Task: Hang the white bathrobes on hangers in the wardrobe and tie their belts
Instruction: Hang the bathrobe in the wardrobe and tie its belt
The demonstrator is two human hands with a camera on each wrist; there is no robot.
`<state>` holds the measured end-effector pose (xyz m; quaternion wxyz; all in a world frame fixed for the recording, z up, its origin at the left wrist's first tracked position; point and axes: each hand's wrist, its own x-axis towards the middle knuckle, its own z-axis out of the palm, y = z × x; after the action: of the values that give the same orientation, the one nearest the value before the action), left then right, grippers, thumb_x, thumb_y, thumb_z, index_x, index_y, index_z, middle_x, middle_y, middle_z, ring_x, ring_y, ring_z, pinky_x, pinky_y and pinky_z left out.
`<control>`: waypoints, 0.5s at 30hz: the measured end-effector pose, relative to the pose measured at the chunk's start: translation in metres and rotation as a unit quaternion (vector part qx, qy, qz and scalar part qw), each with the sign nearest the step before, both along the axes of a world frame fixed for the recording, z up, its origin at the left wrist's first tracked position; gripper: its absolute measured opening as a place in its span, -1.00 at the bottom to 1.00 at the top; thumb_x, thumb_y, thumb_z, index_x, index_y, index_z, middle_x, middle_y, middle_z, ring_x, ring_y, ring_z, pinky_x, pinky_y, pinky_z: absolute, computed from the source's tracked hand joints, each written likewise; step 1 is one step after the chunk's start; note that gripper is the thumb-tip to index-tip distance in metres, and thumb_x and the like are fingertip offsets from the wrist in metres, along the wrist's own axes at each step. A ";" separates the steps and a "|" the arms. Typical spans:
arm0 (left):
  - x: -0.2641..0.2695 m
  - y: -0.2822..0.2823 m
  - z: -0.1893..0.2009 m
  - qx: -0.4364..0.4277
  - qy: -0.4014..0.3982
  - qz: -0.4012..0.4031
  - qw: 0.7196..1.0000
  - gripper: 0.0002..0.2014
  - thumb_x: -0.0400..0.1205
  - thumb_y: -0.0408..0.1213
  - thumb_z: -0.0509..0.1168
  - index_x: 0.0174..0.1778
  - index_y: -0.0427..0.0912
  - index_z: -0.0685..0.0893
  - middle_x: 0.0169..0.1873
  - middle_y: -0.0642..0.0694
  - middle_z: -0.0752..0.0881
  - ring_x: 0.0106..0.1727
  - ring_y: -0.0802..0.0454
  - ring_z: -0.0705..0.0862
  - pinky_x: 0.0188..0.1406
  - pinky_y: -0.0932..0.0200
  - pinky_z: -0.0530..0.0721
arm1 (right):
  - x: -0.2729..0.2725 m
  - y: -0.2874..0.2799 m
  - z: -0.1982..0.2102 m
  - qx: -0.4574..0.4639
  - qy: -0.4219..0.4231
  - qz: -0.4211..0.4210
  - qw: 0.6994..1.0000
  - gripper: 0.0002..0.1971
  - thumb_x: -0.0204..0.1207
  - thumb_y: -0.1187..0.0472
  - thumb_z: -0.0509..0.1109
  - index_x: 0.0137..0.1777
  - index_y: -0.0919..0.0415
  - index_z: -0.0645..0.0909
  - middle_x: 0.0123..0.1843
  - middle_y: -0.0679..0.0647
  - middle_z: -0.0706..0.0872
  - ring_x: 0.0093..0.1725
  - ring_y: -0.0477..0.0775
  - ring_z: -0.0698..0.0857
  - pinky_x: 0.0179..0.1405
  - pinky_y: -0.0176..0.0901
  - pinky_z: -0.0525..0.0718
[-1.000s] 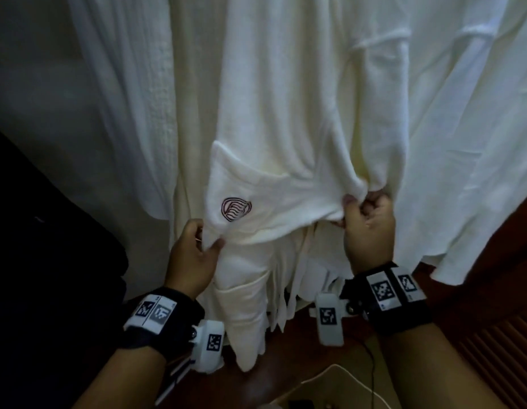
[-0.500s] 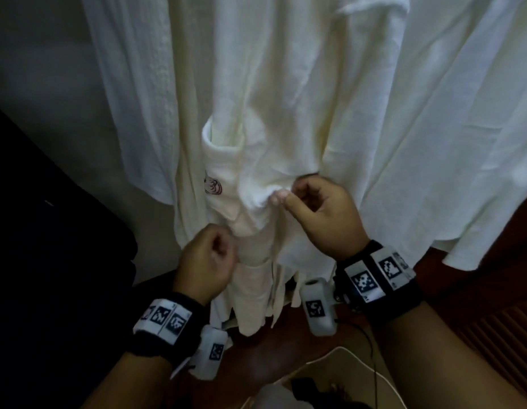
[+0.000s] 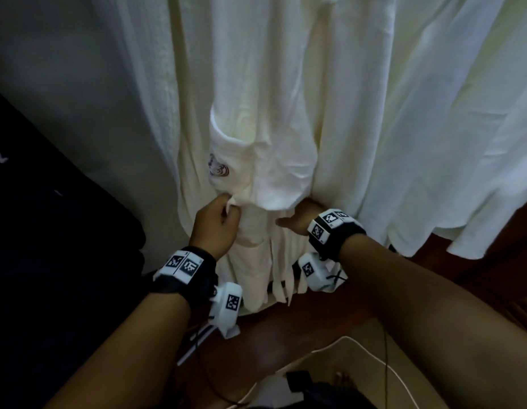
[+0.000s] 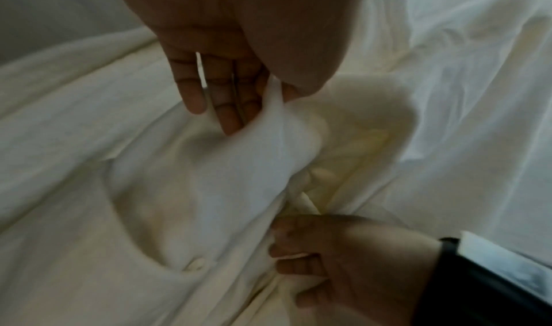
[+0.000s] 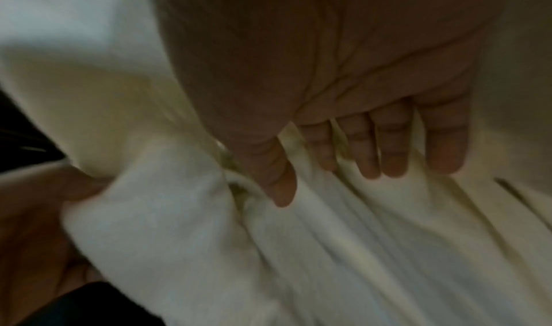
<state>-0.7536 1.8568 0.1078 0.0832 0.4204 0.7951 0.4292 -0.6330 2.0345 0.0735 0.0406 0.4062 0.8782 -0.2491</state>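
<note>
Several white bathrobes [image 3: 404,128] hang side by side. A broad white cloth band [image 3: 274,178] with a red emblem [image 3: 218,168] lies bunched across the middle robe. My left hand [image 3: 219,222] pinches the band's lower left edge between thumb and forefinger; the left wrist view shows this pinch on the band [image 4: 269,137] by the left hand [image 4: 262,99]. My right hand [image 3: 297,219] is tucked under the band's right side. In the right wrist view the right hand [image 5: 343,173] has its fingers [image 5: 391,151] straight and pressed into the robe folds [image 5: 373,248], holding nothing.
A dark bulky object [image 3: 50,246] fills the left side. The wooden wardrobe floor [image 3: 286,329] lies below the robe hems. White fringe strips [image 3: 281,287] dangle between my wrists. A white cable [image 3: 371,355] and dark items lie at the bottom.
Both hands came together and the stretched band bunched up. My right hand let go of its pinch and slid under the band's right side. My left hand rose and pinches the lower edge.
</note>
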 end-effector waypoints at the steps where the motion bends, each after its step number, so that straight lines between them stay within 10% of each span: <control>1: 0.001 -0.003 -0.001 0.001 -0.003 -0.001 1.000 -0.72 0.71 -0.23 0.16 -0.35 0.05 0.44 -0.46 -0.08 0.60 -0.42 0.23 0.56 -0.48 0.48 0.40 | -0.003 -0.003 -0.011 -0.011 0.012 0.000 1.000 -0.29 0.54 -0.18 0.39 0.59 0.18 0.36 0.56 0.18 0.47 0.50 0.25 0.47 0.43 -0.04 0.44; 5: -0.004 -0.008 -0.001 0.002 0.022 0.025 0.999 -0.89 0.62 -0.17 0.31 -0.20 -0.03 0.54 -0.26 -0.04 0.67 -0.26 0.19 0.62 -0.20 0.10 0.65 | -0.003 -0.012 -0.039 -0.035 0.075 -0.017 0.996 -0.52 0.65 -0.06 0.23 0.41 0.29 0.52 0.43 0.28 0.57 0.43 0.28 0.52 0.41 -0.07 0.41; 10: 0.015 0.005 0.013 0.090 0.106 -0.002 0.990 -0.16 0.28 0.02 0.64 0.36 -0.11 0.33 0.33 -0.10 0.33 0.34 0.16 0.40 0.30 0.39 0.45 | 0.035 -0.049 -0.026 -0.081 0.271 -0.082 0.956 -0.72 0.64 -0.02 0.26 0.11 0.21 0.55 0.03 0.20 0.74 0.04 0.17 0.73 0.14 0.00 0.63; 12: 0.023 0.019 0.023 0.099 0.086 0.007 0.991 -0.39 0.40 -0.09 0.52 0.32 -0.12 0.43 0.26 -0.08 0.40 0.25 0.27 0.47 0.10 0.48 0.45 | 0.056 -0.068 -0.007 -0.105 0.330 -0.072 0.935 -0.68 0.61 0.03 0.37 0.27 0.14 0.48 0.00 0.06 0.73 -0.19 0.00 0.75 -0.12 -0.08 0.70; 15: 0.031 0.040 0.037 0.053 0.057 0.031 0.996 -0.68 0.56 -0.17 0.33 0.23 -0.05 0.59 0.17 -0.13 0.66 0.15 -0.07 0.63 -0.05 0.28 0.44 | 0.089 -0.091 0.021 -0.087 0.400 -0.020 0.912 -0.59 0.53 0.08 0.48 0.32 0.04 0.44 0.02 -0.06 0.70 -0.24 -0.09 0.75 -0.26 -0.17 0.75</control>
<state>-0.7229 1.8970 0.1450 0.0017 0.4230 0.7873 0.4486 -0.5441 1.9430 0.0948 -0.2841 0.2847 0.7877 -0.4667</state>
